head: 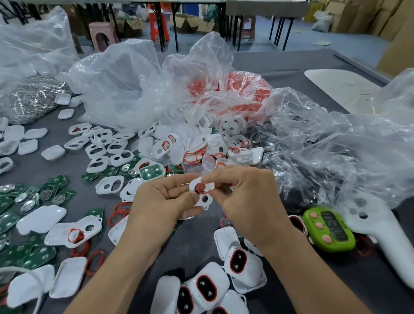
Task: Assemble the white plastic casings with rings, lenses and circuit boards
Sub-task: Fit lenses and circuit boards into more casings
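Note:
Above the grey table (195, 246), my left hand (160, 203) and my right hand (245, 197) together hold one white plastic casing (204, 199) with a round hole. A red ring (200, 188) sits on the casing's upper part, pinched between my right fingers and my left thumb. Loose white casings (107, 148) lie scattered behind, and green circuit boards (22, 203) are piled at the left. Loose red rings (116, 213) lie by my left wrist. Several assembled casings with red rings (210, 288) sit at the near edge.
Crumpled clear plastic bags (133, 89) stand behind the parts, one holding red rings (241, 90). Another bag (341, 147) spreads at the right. A green timer (328, 230) and a white controller (387, 239) lie at the right. A heap of shiny metal parts (32, 97) sits at far left.

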`<state>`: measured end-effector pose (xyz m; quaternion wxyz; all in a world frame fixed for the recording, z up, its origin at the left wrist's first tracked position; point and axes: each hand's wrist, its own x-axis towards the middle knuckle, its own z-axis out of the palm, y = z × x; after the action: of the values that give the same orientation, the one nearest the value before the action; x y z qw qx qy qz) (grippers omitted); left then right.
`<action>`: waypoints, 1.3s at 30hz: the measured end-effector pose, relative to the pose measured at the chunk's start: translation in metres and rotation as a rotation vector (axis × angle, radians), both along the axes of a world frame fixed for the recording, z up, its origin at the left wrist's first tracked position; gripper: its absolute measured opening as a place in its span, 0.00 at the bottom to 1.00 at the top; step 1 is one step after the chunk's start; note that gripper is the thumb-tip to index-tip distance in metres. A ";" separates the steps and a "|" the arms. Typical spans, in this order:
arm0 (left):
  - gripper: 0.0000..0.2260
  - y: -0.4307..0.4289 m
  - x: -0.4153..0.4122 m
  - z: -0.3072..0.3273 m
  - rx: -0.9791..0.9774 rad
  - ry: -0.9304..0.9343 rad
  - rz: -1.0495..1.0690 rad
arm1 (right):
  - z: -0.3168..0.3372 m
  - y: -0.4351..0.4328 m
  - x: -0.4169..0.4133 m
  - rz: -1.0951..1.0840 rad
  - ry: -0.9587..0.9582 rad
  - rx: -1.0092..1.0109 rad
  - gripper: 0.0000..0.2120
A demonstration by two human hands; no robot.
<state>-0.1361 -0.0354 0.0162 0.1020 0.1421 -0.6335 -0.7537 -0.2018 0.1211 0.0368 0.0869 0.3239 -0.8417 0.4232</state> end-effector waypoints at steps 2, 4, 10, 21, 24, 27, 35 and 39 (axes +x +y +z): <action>0.13 0.000 0.001 0.000 -0.012 -0.009 -0.005 | -0.001 -0.001 0.001 0.008 0.009 -0.015 0.14; 0.13 0.000 0.001 0.001 -0.011 -0.025 0.006 | -0.002 -0.001 0.001 0.016 0.016 -0.040 0.14; 0.13 -0.009 0.003 0.000 -0.005 -0.111 -0.090 | -0.001 0.003 -0.001 0.066 -0.136 -0.072 0.12; 0.13 -0.019 0.006 0.004 0.079 -0.083 -0.322 | 0.001 0.007 -0.014 0.262 -0.638 -0.250 0.14; 0.13 -0.022 0.005 0.005 0.175 -0.078 -0.358 | 0.000 0.006 -0.013 0.289 -0.729 -0.345 0.16; 0.13 -0.022 0.006 0.003 0.198 -0.074 -0.390 | 0.002 0.008 -0.012 0.318 -0.784 -0.343 0.16; 0.13 -0.019 0.008 0.000 0.040 -0.050 -0.350 | 0.003 0.004 -0.009 0.189 -0.845 -0.321 0.14; 0.14 -0.011 0.007 0.000 -0.083 -0.033 -0.283 | 0.001 0.005 -0.009 0.133 -0.836 -0.276 0.14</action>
<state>-0.1287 -0.0461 0.0166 -0.0100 0.0593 -0.6794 -0.7313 -0.2109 0.1258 0.0373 -0.2458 0.1641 -0.7175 0.6308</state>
